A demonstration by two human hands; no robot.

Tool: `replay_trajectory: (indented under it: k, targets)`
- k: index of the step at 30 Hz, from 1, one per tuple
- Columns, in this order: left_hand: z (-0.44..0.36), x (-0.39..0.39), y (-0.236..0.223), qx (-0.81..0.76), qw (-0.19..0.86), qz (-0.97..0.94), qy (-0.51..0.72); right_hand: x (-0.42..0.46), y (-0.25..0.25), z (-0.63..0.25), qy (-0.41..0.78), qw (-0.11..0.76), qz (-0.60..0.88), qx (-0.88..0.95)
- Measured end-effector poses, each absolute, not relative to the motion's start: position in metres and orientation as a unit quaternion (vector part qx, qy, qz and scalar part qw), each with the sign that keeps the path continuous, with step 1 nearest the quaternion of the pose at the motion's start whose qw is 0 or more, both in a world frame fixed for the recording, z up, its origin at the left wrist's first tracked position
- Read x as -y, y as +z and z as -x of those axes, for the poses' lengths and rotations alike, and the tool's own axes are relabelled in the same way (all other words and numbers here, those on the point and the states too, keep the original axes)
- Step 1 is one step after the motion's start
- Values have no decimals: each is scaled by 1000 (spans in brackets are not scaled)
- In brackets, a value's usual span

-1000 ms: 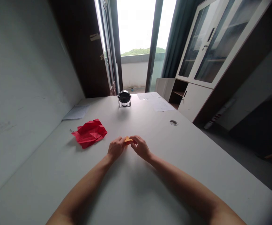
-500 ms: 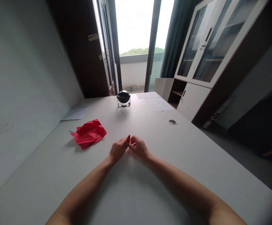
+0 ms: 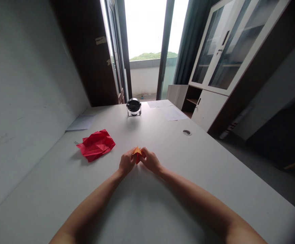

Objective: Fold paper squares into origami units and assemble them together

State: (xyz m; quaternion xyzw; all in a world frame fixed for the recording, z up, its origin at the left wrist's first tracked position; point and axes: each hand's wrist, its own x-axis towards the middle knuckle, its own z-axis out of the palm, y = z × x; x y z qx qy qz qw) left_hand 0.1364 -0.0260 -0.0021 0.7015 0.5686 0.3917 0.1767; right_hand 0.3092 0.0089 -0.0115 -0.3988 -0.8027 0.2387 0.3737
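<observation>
A small piece of folded paper [image 3: 137, 154], orange on one face and red on the other, is pinched between my two hands just over the white table. My left hand [image 3: 127, 160] grips its left side with closed fingers. On the other side, my right hand [image 3: 150, 158] closes its fingertips on the right edge. A red strip runs down the middle of the folded paper and ends in a point toward me. My fingers hide its outer edges.
Crumpled red paper [image 3: 96, 145] lies left of my hands on the white table [image 3: 147, 210]. A round black lamp-like device on a metal stand [image 3: 134, 107] is farther back. Sheets of paper [image 3: 175, 113] lie at the far right, another sheet [image 3: 81, 122] by the wall. A cable hole [image 3: 187, 132] is at right.
The folded paper turned between my fingers: its orange face showed first, then a narrow red edge, and now orange sides with a red middle. My hands stayed in nearly the same place.
</observation>
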Motion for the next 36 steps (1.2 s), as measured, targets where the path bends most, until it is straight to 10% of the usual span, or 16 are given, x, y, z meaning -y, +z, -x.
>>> replay_trajectory:
  k: [36]
  targets:
    - [-142,23,-12,-491,365,-678,407,-19,-16,-322,280,467,428,722]
